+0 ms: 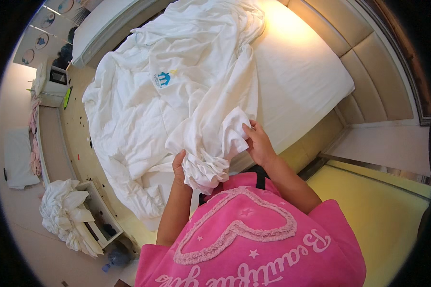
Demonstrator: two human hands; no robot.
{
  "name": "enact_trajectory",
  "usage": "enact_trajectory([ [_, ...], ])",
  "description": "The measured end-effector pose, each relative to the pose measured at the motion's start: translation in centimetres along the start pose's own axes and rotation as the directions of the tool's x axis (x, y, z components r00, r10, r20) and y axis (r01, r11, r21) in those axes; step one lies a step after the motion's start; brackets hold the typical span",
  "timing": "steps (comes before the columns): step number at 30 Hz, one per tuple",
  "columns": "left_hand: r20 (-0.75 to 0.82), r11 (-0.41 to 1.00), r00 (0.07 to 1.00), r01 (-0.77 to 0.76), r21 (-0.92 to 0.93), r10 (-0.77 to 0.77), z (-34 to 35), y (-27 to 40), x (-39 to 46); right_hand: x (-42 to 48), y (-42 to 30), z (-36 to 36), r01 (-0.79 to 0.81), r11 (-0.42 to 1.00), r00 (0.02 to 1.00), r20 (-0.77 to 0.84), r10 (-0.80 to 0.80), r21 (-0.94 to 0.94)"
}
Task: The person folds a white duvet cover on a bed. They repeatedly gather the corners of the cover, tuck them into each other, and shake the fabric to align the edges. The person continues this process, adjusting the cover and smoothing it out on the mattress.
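Observation:
A rumpled white duvet with a loose white cover (197,86) over it is spread across much of the bed. Near my body, the gathered edge of the white cloth hangs in bunched folds between my hands. My left hand (179,166) grips the bunched cloth with the thumb on top. With my right hand (258,141) I pinch a corner of the same cloth between thumb and fingers. A blue and yellow printed logo lies on the cover beyond my hands. To the right, the white fitted sheet (291,79) shows on the mattress.
A padded beige headboard (366,71) rises at the right. At lower left, white linens (66,215) are heaped on an open box-like unit (104,215). Small dark bits are scattered on the floor (77,132) left of the bed. Another white-covered bed or bench (97,28) stands at the upper left.

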State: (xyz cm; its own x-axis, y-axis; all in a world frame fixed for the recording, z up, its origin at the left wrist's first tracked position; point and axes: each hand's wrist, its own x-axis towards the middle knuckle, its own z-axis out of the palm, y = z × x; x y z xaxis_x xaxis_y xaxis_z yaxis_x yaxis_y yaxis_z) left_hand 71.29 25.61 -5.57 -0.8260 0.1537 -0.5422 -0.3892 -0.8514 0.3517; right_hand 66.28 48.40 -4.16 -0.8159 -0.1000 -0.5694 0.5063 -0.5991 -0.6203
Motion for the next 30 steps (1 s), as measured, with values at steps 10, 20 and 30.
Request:
enact_trajectory([
  [10, -0.039, 0.791, 0.989, 0.135, 0.597, -0.14, 5.2, -1.9, 0.0, -0.1, 3.7, -2.8, -0.077, 0.978, 0.982, 0.155, 0.108, -0.194],
  [20, 0.285, 0.223, 0.955, -0.297, 0.928, 0.085, 5.3, -4.2, -0.3, -2.1, 3.0, -1.0, -0.048, 0.94, 0.853, 0.475, 0.215, -0.338],
  [30, 0.28, 0.263, 0.873, -0.184, 0.947, -0.399, 7.7, 0.7, 4.3, 0.4, 3.5, -2.7, -0.195, 0.952, 0.893, 0.358, 0.273, -0.238],
])
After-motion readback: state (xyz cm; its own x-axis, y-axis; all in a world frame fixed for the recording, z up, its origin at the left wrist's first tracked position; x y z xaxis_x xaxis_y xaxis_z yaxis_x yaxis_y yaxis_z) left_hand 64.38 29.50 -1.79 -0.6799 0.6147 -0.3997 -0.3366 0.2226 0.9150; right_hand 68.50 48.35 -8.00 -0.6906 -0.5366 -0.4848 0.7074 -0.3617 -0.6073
